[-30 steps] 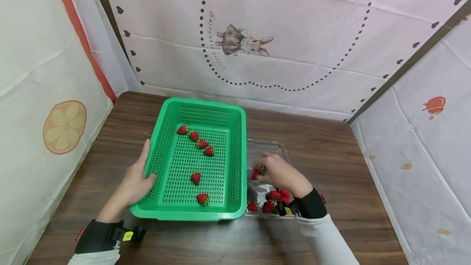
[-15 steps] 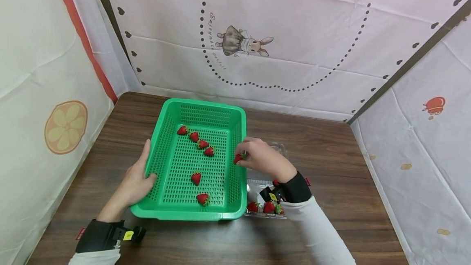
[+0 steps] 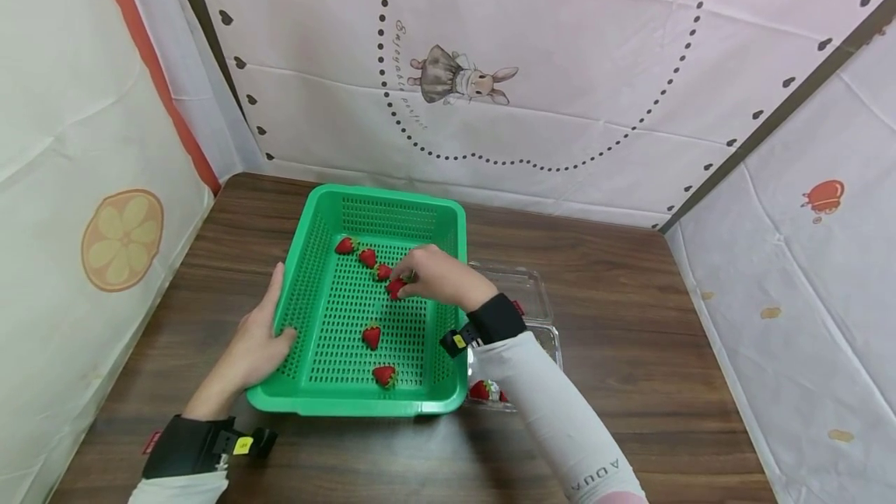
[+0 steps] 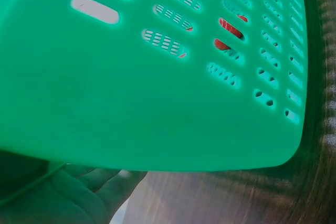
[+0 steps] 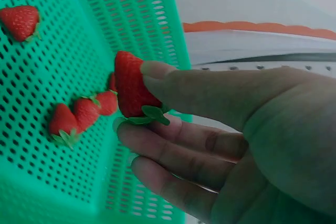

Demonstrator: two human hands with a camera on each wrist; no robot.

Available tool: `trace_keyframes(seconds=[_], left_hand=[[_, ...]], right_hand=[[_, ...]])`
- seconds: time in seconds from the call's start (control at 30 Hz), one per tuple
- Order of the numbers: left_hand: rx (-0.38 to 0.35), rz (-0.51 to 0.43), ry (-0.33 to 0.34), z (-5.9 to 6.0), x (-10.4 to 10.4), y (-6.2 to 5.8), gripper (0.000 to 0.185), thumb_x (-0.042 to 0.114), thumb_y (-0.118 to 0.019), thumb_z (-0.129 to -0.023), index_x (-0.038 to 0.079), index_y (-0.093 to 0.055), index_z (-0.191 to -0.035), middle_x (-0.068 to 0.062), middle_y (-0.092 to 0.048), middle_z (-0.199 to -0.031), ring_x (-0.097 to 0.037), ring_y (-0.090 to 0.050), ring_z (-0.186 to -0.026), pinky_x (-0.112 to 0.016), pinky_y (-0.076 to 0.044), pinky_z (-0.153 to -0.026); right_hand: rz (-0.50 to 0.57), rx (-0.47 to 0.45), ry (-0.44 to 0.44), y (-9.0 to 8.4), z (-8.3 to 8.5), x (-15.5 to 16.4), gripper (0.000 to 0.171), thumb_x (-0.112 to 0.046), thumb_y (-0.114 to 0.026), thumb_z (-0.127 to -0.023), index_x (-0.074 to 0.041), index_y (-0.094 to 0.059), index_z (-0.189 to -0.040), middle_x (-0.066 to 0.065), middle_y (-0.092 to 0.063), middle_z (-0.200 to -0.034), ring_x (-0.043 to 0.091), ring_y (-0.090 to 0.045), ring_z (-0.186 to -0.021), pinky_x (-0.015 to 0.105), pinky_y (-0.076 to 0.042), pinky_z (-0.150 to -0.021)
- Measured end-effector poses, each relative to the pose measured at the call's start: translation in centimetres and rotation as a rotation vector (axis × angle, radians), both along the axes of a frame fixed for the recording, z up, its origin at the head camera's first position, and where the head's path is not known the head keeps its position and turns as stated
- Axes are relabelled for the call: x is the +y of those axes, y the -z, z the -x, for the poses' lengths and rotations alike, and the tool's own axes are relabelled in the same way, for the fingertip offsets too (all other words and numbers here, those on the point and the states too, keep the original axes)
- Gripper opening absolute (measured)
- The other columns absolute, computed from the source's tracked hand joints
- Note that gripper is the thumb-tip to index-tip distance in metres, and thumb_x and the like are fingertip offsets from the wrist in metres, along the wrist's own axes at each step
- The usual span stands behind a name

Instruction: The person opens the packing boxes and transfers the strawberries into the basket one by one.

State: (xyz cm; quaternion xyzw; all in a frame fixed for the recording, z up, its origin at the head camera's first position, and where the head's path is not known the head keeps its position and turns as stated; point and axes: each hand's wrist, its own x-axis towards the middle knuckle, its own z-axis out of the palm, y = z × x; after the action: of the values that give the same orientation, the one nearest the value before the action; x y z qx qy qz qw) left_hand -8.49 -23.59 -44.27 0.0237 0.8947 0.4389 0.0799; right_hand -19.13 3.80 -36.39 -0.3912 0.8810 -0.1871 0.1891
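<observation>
My right hand (image 3: 437,274) pinches a strawberry (image 5: 131,85) between thumb and fingers, over the middle of the green basket (image 3: 387,408). Its green leaves point towards the palm side in the right wrist view. Strawberries lie on the basket floor: a slanting row with its upper-left strawberry (image 3: 345,245), a lone strawberry (image 3: 372,337) and a front strawberry (image 3: 384,376). My right hand partly hides the row's lower end. At the basket's left side, my left hand (image 3: 257,344) holds the rim, thumb over it and fingers along the outside; the left wrist view shows it beneath the basket wall.
A clear plastic clamshell box (image 3: 521,290) lies open right of the basket. Strawberries (image 3: 480,390) show in its near part, which my right sleeve (image 3: 546,403) partly covers. Printed cloth (image 3: 560,99) hangs behind and beside the brown wooden table (image 3: 630,317).
My right hand has carried a strawberry from the clear box leftward over the basket rim to the row of strawberries. My left hand has stayed on the basket.
</observation>
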Motion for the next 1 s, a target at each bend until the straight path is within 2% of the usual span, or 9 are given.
trace_keyframes(seconds=[0.23,0.43,0.6,0.73,0.87,1.0], left_hand=[[0.0,-0.001,-0.002,0.0,-0.1,0.0,0.097,-0.003,-0.046,-0.091,0.031,0.023,-0.15,-0.033,-0.012,-0.157,-0.049,-0.048,-0.119,-0.044,-0.046,-0.076],[-0.011,-0.012,0.001,0.0,0.0,-0.1,0.098,-0.003,-0.046,-0.091,0.032,0.023,-0.15,-0.03,-0.008,-0.158,-0.052,-0.037,-0.13,-0.052,-0.043,-0.085],[-0.012,0.001,0.0,0.0,-0.1,0.0,0.098,-0.002,-0.047,-0.091,0.032,0.023,-0.15,-0.031,-0.01,-0.158,-0.05,-0.043,-0.126,-0.049,-0.043,-0.082],[-0.014,0.002,-0.001,0.0,-0.1,0.1,0.098,-0.002,-0.047,-0.091,0.032,0.023,-0.15,-0.031,-0.009,-0.158,-0.049,-0.044,-0.124,-0.048,-0.044,-0.081],[-0.019,-0.004,-0.004,0.0,0.0,0.0,0.098,-0.002,-0.047,-0.091,0.032,0.023,-0.15,-0.031,-0.009,-0.158,-0.051,-0.042,-0.126,-0.05,-0.045,-0.082],[-0.023,-0.009,-0.007,-0.1,0.1,-0.1,0.098,-0.003,-0.048,-0.091,0.031,0.023,-0.15,-0.031,-0.009,-0.158,-0.052,-0.041,-0.127,-0.052,-0.044,-0.084]], right_hand=[[-0.067,-0.013,-0.042,1.6,0.1,-2.0,0.024,-0.018,-0.066,-0.091,-0.009,-0.071,-0.112,0.005,-0.071,-0.107,0.015,-0.064,-0.094,0.022,-0.048,-0.081],[-0.152,0.008,-0.028,3.1,0.2,-3.4,0.022,-0.022,-0.068,-0.089,-0.012,-0.071,-0.109,0.002,-0.068,-0.098,0.013,-0.059,-0.085,0.024,-0.044,-0.076],[-0.227,-0.009,-0.007,4.4,0.1,-4.6,0.018,-0.027,-0.069,-0.089,-0.016,-0.071,-0.103,-0.002,-0.067,-0.097,0.011,-0.058,-0.086,0.024,-0.046,-0.075],[-0.249,-0.021,0.01,5.3,0.1,-5.3,0.012,-0.029,-0.069,-0.089,-0.018,-0.066,-0.087,-0.006,-0.058,-0.083,0.01,-0.05,-0.078,0.023,-0.039,-0.069],[-0.249,-0.016,0.031,5.9,0.1,-5.7,0.023,-0.029,-0.069,-0.089,-0.018,-0.056,-0.075,-0.006,-0.045,-0.072,0.011,-0.039,-0.073,0.024,-0.033,-0.067],[-0.258,0.0,0.048,6.1,0.0,-5.9,0.029,-0.028,-0.068,-0.09,-0.017,-0.049,-0.071,-0.005,-0.036,-0.067,0.011,-0.036,-0.07,0.024,-0.03,-0.066]])
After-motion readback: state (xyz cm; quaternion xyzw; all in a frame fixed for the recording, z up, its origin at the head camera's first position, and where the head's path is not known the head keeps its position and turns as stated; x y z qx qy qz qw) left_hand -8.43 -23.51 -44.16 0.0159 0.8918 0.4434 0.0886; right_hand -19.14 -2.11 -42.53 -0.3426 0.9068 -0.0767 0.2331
